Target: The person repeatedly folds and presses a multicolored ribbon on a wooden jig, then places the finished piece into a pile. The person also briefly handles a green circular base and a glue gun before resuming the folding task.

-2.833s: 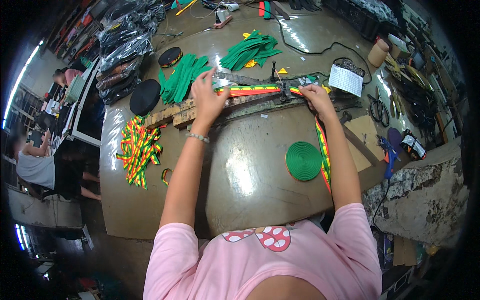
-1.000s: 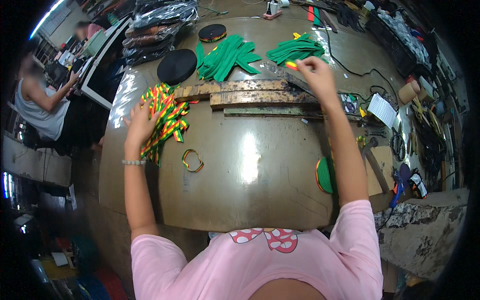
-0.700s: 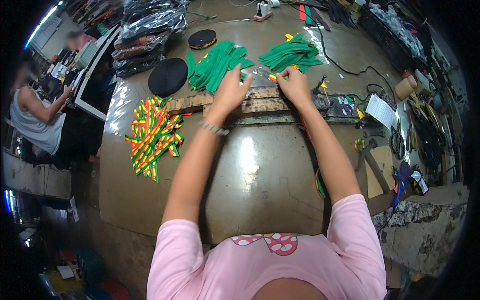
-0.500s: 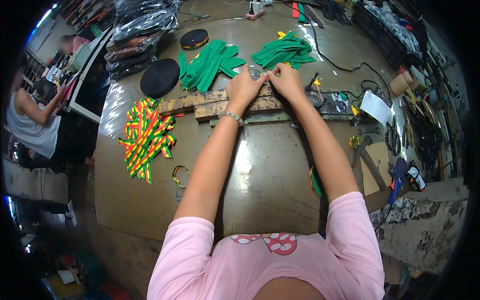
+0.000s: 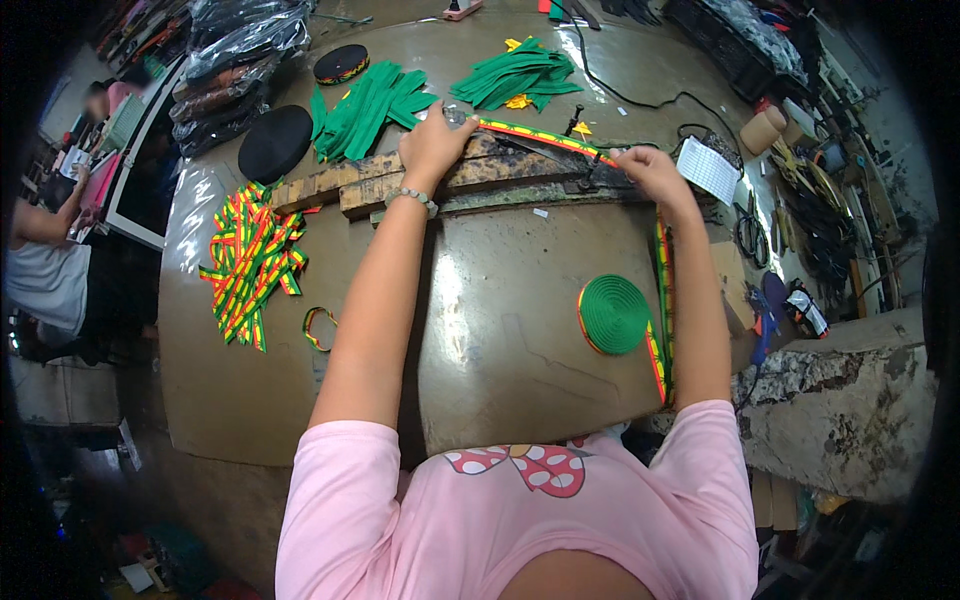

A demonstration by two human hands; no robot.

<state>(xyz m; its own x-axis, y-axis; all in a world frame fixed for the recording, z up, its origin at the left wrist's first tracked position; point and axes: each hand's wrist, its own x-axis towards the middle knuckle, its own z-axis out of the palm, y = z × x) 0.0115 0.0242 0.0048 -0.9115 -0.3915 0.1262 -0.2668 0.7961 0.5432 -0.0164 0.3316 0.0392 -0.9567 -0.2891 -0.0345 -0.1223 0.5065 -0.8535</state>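
Observation:
A red, yellow and green striped ribbon (image 5: 545,136) stretches above the stacked wooden bars (image 5: 370,192). My left hand (image 5: 432,150) pinches its left end beside a small clear object (image 5: 456,114) that I cannot make out. Farther right, my right hand (image 5: 655,178) is closed on the same ribbon. From there a length of it hangs down along my right forearm. A flat coil of ribbon (image 5: 613,315), green on its face, lies on the table between my arms, its loose end trailing toward my body. A dark upright bolt (image 5: 573,120) stands behind the ribbon.
Cut striped strips (image 5: 250,265) pile up at left, near a small ribbon loop (image 5: 320,328). Green strips (image 5: 370,110) and a black roll (image 5: 275,145) lie beyond the bars. A black cable (image 5: 640,103) crosses the far right. Another person (image 5: 50,250) sits at far left.
My right hand has moved right and toward me, away from my left, drawing the ribbon out along the bars. The ribbon coil has come into fuller view as the view shifted.

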